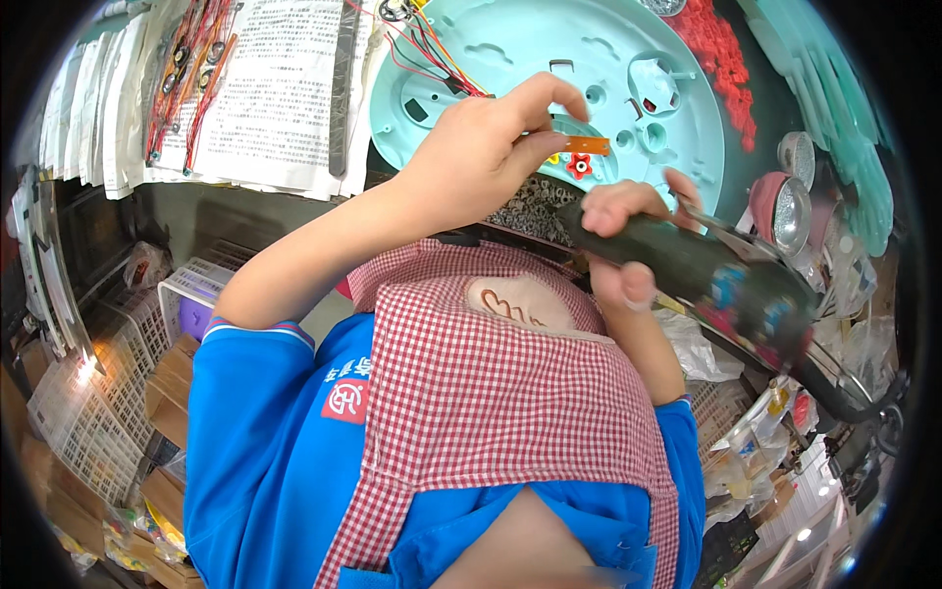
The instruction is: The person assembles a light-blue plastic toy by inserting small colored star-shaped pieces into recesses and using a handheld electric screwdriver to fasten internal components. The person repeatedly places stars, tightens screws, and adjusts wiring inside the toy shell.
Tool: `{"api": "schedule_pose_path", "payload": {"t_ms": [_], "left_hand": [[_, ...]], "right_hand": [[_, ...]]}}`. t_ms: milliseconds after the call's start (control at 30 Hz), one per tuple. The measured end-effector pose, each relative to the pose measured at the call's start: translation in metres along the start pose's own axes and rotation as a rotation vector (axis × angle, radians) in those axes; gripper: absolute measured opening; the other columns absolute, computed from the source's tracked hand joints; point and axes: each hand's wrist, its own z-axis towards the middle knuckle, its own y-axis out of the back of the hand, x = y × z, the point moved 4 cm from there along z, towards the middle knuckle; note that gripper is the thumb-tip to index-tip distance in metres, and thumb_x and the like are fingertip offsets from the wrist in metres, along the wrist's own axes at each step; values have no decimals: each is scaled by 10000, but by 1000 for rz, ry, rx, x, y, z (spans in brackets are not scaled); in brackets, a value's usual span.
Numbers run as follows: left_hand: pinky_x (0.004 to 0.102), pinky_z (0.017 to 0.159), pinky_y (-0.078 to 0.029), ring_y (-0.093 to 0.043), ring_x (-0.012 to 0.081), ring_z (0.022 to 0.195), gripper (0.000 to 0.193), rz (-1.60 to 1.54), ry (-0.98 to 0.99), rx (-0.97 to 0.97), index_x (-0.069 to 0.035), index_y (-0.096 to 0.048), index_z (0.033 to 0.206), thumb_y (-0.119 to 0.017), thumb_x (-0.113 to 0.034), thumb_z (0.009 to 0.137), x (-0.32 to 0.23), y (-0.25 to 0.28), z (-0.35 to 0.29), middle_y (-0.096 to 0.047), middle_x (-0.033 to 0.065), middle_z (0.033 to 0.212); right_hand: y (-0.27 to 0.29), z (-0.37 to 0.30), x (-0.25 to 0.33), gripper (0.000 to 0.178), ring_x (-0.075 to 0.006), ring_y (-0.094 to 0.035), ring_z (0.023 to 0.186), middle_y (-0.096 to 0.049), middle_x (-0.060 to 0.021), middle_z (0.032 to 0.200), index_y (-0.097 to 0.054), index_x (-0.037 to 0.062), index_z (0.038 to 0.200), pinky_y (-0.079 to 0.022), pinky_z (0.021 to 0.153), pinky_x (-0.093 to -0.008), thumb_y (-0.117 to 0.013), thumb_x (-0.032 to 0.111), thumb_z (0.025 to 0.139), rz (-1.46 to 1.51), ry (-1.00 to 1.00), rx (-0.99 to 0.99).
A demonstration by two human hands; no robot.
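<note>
**Both hands at the round mint-green plate**

Nearest to the camera is a red-and-white checked apron (491, 412) over a blue shirt (265, 442), which has a red square badge on the chest. At the upper left, white printed paper sheets (275, 98) lie flat, with clear bags of small red-wired parts (186, 69) upon them. White plastic baskets (108, 393) and brown cardboard boxes (167, 393) stand at the lower left.

The left hand (481, 147) is nearly closed; its thumb and forefinger pinch a small orange strip (586, 145). The strip lies at the fingertips, on the round mint-green plate (530, 59), just above a small red ring (580, 165). Red and black wires (432, 54) run on the plate beside this hand.

The right hand (628, 236) is wrapped around a dark electric screwdriver (706, 270), just right of the strip. A heap of red pieces (721, 49) lies at the upper right.
</note>
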Motion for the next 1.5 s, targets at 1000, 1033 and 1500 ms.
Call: {"api": "schedule_pose_path", "payload": {"t_ms": [1000,1033,1500], "left_hand": [[319,568,-457,-554,166,676,166,629,-573,-101,-124,-692,733,-781,-164,599,0,-37,-20,-578,-30,739],[320,570,-458,-555,167,678,167,625,-577,-108,-123,-692,732,-781,-164,598,1,-38,-20,-578,-29,740],[307,619,-505,-646,220,712,90,181,-416,91,-72,-748,837,-766,-102,754,-30,-14,36,-678,53,830]], "right_hand": [[-1,25,54,946,-210,-565,763,-592,-70,860,-241,126,1482,-450,775,-409,-738,554,801,161,158,93],[-1,24,54,950,-211,-564,761,-591,-71,859,-239,120,1483,-451,771,-410,-739,553,800,140,162,92],[18,31,40,896,-130,-647,721,-443,-277,1400,-463,-86,1364,-499,680,-234,-769,427,696,-233,-313,61]]}}
